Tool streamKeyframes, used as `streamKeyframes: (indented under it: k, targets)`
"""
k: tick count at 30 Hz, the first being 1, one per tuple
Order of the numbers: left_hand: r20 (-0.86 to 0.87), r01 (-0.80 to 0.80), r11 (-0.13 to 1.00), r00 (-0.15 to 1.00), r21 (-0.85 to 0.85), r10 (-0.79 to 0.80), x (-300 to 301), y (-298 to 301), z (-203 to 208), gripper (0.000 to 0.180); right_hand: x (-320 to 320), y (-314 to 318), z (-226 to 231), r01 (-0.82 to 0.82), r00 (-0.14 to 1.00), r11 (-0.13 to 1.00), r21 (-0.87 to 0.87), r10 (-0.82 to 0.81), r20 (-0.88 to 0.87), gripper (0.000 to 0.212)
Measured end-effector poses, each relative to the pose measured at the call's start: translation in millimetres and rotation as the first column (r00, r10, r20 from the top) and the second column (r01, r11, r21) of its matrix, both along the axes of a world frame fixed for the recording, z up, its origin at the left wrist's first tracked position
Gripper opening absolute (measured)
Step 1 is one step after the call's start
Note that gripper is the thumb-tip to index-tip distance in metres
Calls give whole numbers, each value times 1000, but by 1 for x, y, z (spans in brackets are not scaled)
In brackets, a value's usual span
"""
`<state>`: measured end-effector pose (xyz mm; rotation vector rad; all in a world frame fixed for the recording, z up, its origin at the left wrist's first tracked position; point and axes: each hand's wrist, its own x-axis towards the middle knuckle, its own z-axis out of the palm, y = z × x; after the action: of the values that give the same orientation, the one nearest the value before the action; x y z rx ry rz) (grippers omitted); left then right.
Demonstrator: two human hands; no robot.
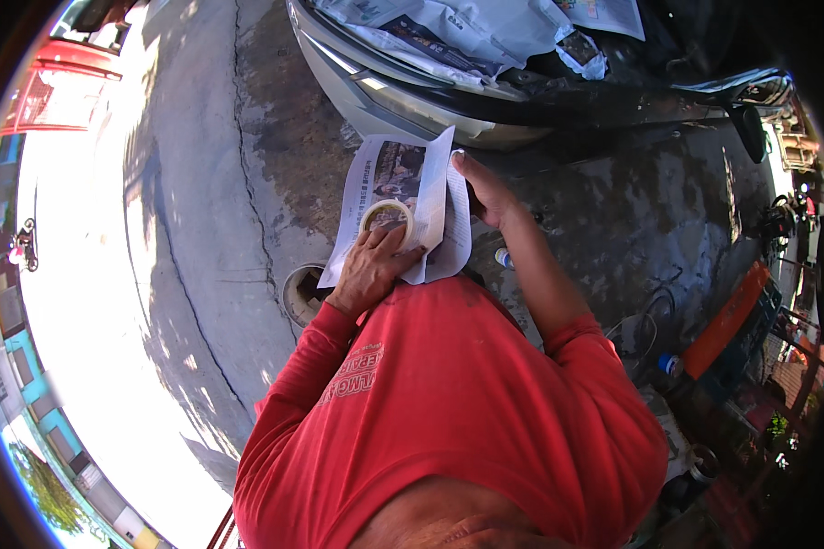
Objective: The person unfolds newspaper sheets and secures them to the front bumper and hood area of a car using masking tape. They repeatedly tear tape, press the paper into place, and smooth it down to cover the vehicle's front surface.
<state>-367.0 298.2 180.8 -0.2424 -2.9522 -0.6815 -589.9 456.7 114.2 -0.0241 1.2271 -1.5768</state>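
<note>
Folded sheets of newspaper [350, 215] lie in front of my body, between my two hands. A roll of pale masking tape [410, 220] rests flat on the printed page. My left hand [374, 267] has its fingers curled over the tape's near rim, holding it together with the lower part of the sheets. At the right edge, my right hand [487, 190] grips the newspaper, thumb near the top edge; its other fingers are mostly hidden.
Ahead stands a car [430, 110] with paper sheets [476, 37] spread over its front. A round bucket [295, 297] sits on the concrete floor at my left. To the right are a small can [504, 258], a loose cable [657, 316], a blue-topped can [670, 364] and an orange panel [728, 320].
</note>
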Motion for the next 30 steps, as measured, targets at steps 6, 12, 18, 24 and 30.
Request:
streamKeyframes:
  k: [6,12,18,24,30]
  targets:
    - [-18,-143,989,989,49,144,38,4,-63,44,68,26,-45,236,970,950,203,-243,8,26]
    - [340,-313,900,918,303,205,110,8,-138,67,84,-5,-29,74,946,986,148,-22,-322,15]
    - [469,-689,506,724,519,506,145,-29,-133,90,82,-37,46,-432,82,743,511,597,-798,25]
    - [219,-600,522,757,606,616,118,-78,-92,62,101,-10,82,-252,151,817,518,562,-813,28]
    - [389,-589,254,742,767,547,102,-55,-79,49,120,5,81,-14,299,933,360,348,-889,30]
